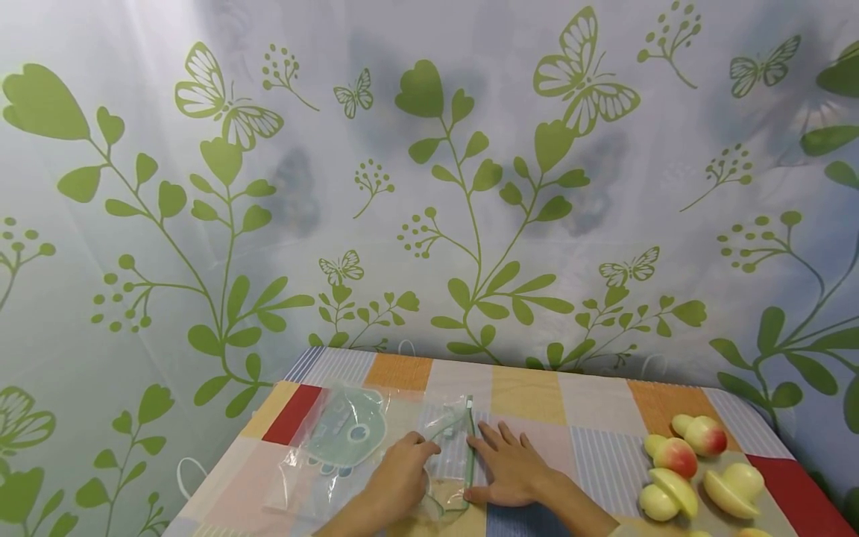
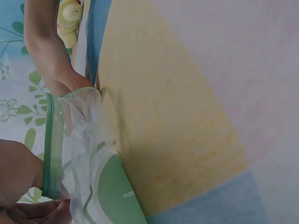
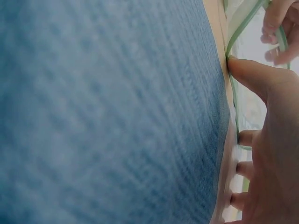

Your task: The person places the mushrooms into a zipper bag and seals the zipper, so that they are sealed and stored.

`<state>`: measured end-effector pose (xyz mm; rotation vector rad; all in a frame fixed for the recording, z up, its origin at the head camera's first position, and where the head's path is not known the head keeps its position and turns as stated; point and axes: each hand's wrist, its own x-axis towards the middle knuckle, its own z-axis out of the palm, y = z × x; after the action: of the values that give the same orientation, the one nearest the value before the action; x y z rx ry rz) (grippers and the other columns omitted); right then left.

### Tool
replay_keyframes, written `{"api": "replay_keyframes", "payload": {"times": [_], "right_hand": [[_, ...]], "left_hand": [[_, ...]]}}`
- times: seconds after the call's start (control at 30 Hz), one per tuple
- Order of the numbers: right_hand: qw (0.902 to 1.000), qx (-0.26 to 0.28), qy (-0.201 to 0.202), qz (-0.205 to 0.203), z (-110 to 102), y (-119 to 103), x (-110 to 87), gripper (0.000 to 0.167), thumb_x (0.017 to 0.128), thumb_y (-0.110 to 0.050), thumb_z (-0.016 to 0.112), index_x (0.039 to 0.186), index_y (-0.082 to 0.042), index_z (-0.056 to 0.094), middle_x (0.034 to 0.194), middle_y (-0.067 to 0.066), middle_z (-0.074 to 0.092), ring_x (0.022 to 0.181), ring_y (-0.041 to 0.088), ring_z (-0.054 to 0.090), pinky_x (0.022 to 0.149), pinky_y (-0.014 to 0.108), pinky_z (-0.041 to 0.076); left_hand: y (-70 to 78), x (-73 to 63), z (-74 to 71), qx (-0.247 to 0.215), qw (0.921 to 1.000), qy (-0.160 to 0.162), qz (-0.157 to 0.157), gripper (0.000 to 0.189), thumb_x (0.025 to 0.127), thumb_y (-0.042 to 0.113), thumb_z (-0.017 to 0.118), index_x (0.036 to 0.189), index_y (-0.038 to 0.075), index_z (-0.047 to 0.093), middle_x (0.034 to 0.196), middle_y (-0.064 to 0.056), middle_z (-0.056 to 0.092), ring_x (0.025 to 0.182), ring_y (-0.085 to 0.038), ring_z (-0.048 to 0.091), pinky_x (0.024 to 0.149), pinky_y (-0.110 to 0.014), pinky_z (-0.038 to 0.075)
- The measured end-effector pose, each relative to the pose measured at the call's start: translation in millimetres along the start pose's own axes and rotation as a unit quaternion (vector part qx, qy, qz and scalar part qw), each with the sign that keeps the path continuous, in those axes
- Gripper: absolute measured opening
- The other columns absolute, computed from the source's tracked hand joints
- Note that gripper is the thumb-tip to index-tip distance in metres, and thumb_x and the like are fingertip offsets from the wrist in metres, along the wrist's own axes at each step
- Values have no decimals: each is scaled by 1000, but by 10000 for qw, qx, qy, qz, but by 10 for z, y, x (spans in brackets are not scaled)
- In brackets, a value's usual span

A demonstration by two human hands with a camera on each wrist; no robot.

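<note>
A clear zip bag point(image 1: 322, 477) with a green zip edge point(image 1: 470, 455) and a pale green cartoon animal print point(image 1: 356, 429) lies on the patchwork tablecloth. Its mouth faces right and gapes, the upper layer lifted off the lower one. My left hand point(image 1: 399, 477) pinches the upper layer near the mouth, its fingers curled at the green rim in the right wrist view. With fingers spread, my right hand point(image 1: 510, 466) presses down along the zip edge; its thumb point(image 3: 252, 77) touches the green strip. In the left wrist view, a green panel point(image 2: 117, 191) of the bag shows lettering.
At the right stand several toy fruits, among them a yellow and red one point(image 1: 674, 456) and a yellow one point(image 1: 734, 488), on a grey-beige board or mat point(image 1: 781, 492). Behind the table hangs a pale curtain point(image 1: 376, 298) with green leaves and butterflies.
</note>
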<state>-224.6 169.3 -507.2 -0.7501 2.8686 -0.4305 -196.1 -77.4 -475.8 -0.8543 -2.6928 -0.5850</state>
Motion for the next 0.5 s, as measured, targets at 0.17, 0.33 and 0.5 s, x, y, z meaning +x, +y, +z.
{"api": "replay_keyframes", "payload": {"times": [0.17,0.33,0.5], "right_hand": [[10000,-8,21,9,9,4,-3,97,83,-78,62,154,-13,48,163,20,34,146,54,27,106,81,25],[10000,2,35,5,51,42,25,99,83,-80,60,155,-14,48,164,19,33,147,53,26,107,80,25],[10000,29,27,1,41,32,20,98,83,-80,60,155,-13,48,164,19,32,147,54,25,107,81,24]], "left_hand": [[-6,-7,19,237,9997,-55,82,39,74,-13,70,110,0,76,107,-16,69,91,-32,72,78,-39,62],[-13,-14,66,284,9994,-188,88,56,77,-14,65,132,-5,64,134,-23,59,101,-39,70,81,-42,62],[-25,-8,102,92,9996,-283,21,68,74,-16,63,141,-7,54,144,-22,51,96,-37,72,79,-39,62]]}}
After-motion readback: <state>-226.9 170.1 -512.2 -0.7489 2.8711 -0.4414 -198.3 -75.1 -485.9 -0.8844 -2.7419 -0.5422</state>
